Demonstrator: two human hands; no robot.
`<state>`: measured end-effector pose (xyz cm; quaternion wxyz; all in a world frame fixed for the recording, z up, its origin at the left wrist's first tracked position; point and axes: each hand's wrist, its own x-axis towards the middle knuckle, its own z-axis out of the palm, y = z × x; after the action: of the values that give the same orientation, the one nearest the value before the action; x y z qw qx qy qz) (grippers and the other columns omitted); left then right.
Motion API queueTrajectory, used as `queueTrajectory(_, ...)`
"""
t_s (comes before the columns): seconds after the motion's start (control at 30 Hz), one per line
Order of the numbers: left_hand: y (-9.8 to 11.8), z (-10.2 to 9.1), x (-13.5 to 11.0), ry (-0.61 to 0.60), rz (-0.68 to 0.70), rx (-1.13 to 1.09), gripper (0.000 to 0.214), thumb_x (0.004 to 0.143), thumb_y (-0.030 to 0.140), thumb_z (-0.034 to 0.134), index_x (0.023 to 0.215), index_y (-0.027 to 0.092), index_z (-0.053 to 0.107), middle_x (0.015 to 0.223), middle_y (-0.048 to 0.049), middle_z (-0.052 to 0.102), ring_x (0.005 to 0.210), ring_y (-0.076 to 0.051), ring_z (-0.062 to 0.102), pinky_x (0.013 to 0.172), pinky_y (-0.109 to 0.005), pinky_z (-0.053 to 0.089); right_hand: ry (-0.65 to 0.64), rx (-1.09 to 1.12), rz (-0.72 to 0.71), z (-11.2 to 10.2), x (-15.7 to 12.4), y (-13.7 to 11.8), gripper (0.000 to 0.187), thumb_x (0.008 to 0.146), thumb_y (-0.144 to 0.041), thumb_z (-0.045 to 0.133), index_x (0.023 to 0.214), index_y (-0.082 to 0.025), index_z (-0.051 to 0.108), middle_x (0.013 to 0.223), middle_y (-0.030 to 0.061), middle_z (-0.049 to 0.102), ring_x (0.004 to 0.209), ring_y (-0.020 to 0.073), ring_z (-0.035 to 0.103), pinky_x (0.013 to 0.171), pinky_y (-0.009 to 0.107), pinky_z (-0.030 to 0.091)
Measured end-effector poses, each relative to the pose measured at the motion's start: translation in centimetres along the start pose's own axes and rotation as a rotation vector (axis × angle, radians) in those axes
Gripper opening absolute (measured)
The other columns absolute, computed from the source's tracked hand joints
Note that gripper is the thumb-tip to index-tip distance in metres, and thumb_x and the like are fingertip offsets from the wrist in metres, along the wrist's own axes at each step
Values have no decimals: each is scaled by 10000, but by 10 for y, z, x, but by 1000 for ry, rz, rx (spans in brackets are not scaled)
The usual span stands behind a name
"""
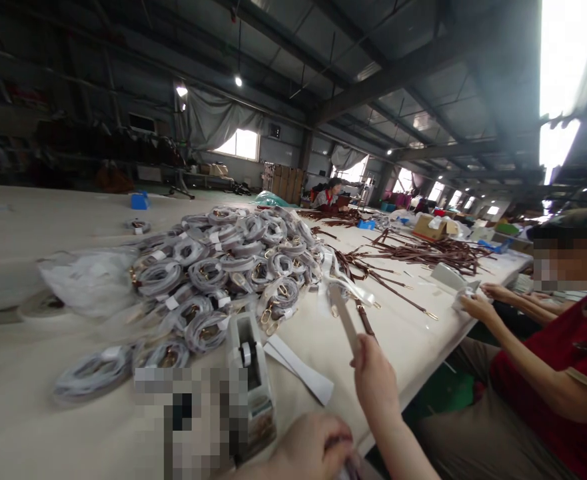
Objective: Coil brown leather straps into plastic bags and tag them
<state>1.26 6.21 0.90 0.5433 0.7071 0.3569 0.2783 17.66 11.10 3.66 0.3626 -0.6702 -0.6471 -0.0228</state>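
My right hand (376, 373) is closed round the near end of a pale, flat strip (344, 312), which points away from me over the table. Low in the view, my left hand (318, 443) has its fingers curled; a bit of something greyish shows under them, too little to name. Just left of my hands stands a tape dispenser (252, 380) with a roll in it. White paper strips (300, 370) lie between the dispenser and my right hand. Beyond spreads a big heap of coiled straps (223, 260) with gold-coloured clasps, wrapped in clear plastic.
Brown straps (423, 253) lie loose further along the table (313, 340). Clear plastic (90, 280) rests left of the heap. At the right, a co-worker in a red shirt (538, 373) handles something white. Another person (328, 197) is at the far side.
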Motion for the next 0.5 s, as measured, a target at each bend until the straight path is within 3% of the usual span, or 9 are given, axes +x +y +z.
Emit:
queueTrajectory(0.1,-3,-8,9,381,-13,-20,405,915,487,475,979,156,699,919,-79,707,900,-231,626,849,-307,459,22,93,112,-35,-16,22,393,994,-412,307,1050,-163,607,778,90,704,678,238,661,585,315,479)
queueTrajectory(0.17,-7,-9,11,490,-6,-60,414,899,491,489,1017,147,686,962,-91,711,919,-229,629,851,-297,463,-31,173,159,-50,-37,29,423,979,-467,345,1025,-158,630,690,56,685,635,225,656,564,297,497)
queueTrajectory(0.23,-13,-8,13,496,-10,-68,408,889,493,505,1011,149,687,958,-90,713,899,-221,632,837,-290,471,-127,318,195,-61,-62,29,399,942,-503,440,1012,-168,645,704,44,695,666,220,671,598,282,526)
queueTrajectory(0.33,-24,-2,14,456,-75,-75,425,896,513,489,1006,152,685,861,-66,707,773,-192,626,726,-272,490,-334,529,206,-72,-95,24,348,877,-512,572,1009,-200,653,893,64,733,846,231,693,731,257,546)
queueTrajectory(0.4,-29,2,14,437,-118,-75,454,904,533,464,1028,152,677,767,-41,683,633,-165,590,612,-258,476,-481,527,164,-77,-112,22,328,892,-513,546,971,-221,674,899,57,733,839,218,690,733,231,535)
queueTrajectory(0.5,-33,4,14,412,-128,-50,464,903,548,461,1020,157,681,705,-18,651,543,-144,546,543,-249,442,-598,334,128,-81,-128,24,421,934,-542,424,787,-237,674,662,25,675,605,187,624,584,225,480)
